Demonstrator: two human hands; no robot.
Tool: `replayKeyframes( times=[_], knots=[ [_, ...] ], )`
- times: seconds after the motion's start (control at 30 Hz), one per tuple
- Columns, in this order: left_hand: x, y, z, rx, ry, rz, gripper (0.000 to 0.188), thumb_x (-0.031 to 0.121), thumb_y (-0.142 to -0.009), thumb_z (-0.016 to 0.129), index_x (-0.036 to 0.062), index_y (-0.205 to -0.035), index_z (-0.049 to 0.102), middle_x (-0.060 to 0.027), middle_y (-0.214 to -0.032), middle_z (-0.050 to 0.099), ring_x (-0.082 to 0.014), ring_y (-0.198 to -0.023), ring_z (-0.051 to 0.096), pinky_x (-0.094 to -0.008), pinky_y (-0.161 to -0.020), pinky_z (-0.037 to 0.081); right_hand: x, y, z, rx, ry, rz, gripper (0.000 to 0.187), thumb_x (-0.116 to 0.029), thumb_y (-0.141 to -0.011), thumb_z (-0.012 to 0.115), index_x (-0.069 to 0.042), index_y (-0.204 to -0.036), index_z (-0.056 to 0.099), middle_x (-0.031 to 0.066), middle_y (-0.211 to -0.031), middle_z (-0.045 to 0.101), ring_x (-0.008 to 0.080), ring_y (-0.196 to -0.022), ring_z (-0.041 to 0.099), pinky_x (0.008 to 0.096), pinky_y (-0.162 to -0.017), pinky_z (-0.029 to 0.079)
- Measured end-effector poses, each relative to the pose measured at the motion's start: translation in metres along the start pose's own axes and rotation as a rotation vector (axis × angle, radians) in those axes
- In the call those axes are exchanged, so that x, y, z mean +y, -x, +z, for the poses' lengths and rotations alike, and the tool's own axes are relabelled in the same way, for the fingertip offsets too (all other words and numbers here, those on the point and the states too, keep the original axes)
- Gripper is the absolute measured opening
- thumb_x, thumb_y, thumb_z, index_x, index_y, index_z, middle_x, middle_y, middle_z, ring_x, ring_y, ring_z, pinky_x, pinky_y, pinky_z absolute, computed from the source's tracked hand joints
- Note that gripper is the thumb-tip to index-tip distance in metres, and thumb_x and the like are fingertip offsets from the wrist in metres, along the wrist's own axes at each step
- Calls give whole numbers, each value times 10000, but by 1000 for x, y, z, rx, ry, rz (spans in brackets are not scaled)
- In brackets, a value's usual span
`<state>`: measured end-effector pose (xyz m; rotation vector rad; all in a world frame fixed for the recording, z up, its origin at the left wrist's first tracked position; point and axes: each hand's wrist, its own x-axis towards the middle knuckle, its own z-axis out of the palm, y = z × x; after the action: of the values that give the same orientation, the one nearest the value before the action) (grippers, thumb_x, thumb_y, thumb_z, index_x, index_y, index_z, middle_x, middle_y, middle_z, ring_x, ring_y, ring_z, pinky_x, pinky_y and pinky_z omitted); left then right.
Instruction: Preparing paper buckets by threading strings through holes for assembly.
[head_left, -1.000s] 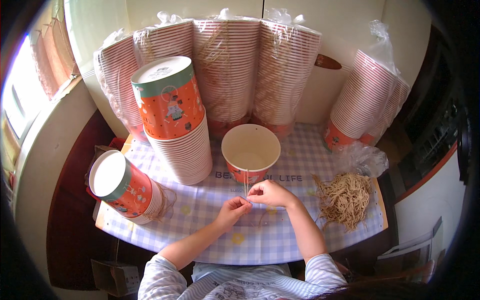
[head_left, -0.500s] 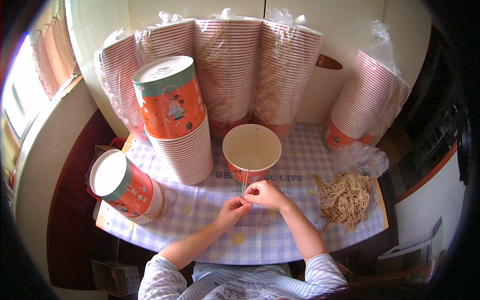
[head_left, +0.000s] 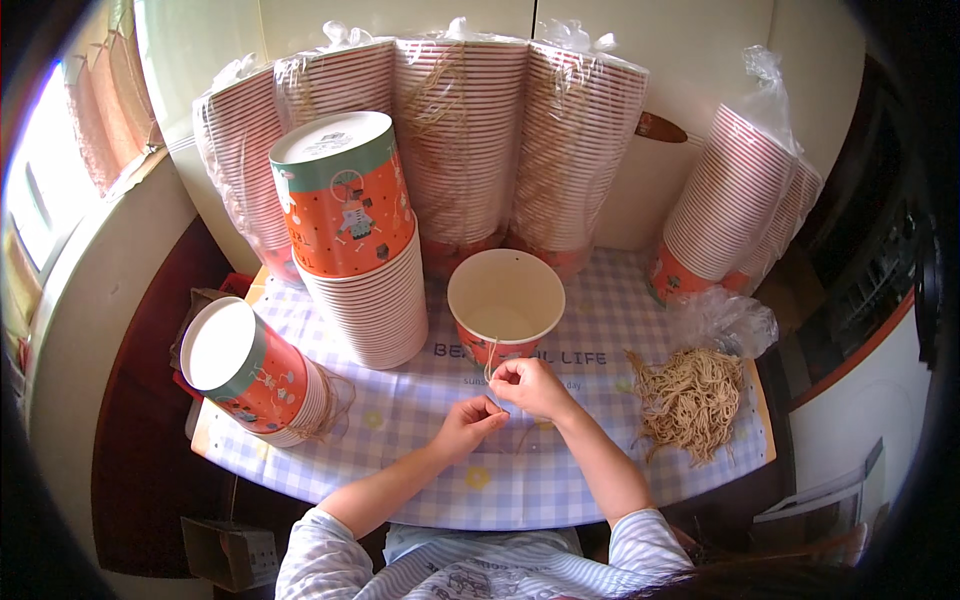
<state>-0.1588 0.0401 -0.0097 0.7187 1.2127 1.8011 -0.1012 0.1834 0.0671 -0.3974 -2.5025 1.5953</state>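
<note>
A paper bucket (head_left: 506, 295) with a cream inside and an orange printed outside stands upright in front of me, with a small hole near its far rim. From its near rim a thin beige string (head_left: 491, 352) hangs down to my hands. My right hand (head_left: 532, 388) is closed, pinching this string just below the bucket's near side. Lower and to the left, my left hand (head_left: 468, 426) is closed too, thumb and forefinger together on what looks like the string's end. The fingers hide most of the strand.
A heap of cut strings (head_left: 690, 402) lies at the right beside a crumpled plastic bag (head_left: 728, 320). Nested buckets (head_left: 365, 300) rise left of centre; a shorter stack (head_left: 265, 380) leans at the left edge with strings attached. Wrapped bucket stacks (head_left: 460, 150) line the back of the checked tablecloth (head_left: 400, 490).
My hands have drawn slightly apart: the left has shifted a little down, away from the right. The right hand still holds the string near the bucket.
</note>
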Motion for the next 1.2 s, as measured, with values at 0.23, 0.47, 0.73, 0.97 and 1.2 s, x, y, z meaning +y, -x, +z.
replayKeyframes(
  times=[0.23, 0.47, 0.73, 0.97, 1.2],
  knots=[
    [-4, 3, 2, -170, -154, -88, 105, 93, -839, 604, 38, -758, 565, 40, -694, 529, -24, -614, 454, -182, -525, 358, 11, -5, 5, 87, -93, -23, 134, -114, -766, 623, 19, -779, 608, 3, -681, 590, 55, -624, 526, 220, -572, 439],
    [-3, 6, 7, -262, -224, 0, 98, 93, -849, 592, 20, -787, 569, 30, -727, 540, -28, -657, 469, -189, -568, 393, 24, -12, 12, 140, -271, -19, 159, -151, -782, 611, 8, -778, 619, 18, -676, 618, 68, -622, 551, 230, -573, 448],
    [-4, 9, 11, -332, -277, 32, 99, 92, -840, 601, 1, -802, 586, -5, -758, 576, -57, -682, 501, -214, -587, 420, 22, -13, 21, 145, -711, -6, 136, -146, -812, 606, -11, -816, 625, 22, -741, 614, 47, -561, 486, 200, -490, 392],
    [0, 13, 20, -451, -572, 213, 76, 67, -793, 618, -3, -810, 591, -53, -763, 588, -120, -648, 542, -256, -578, 441, 19, -9, 24, 232, -979, 204, 109, -122, -819, 589, -27, -870, 598, 45, -768, 611, 73, -568, 507, 198, -478, 395],
    [-1, 14, 22, -512, -588, 310, 64, 58, -785, 615, 3, -814, 598, -65, -754, 585, -149, -653, 549, -277, -579, 440, 17, -8, 24, 247, -1042, 220, 115, -119, -814, 595, -27, -885, 600, 54, -783, 614, 87, -578, 517, 214, -495, 409]
  ],
)
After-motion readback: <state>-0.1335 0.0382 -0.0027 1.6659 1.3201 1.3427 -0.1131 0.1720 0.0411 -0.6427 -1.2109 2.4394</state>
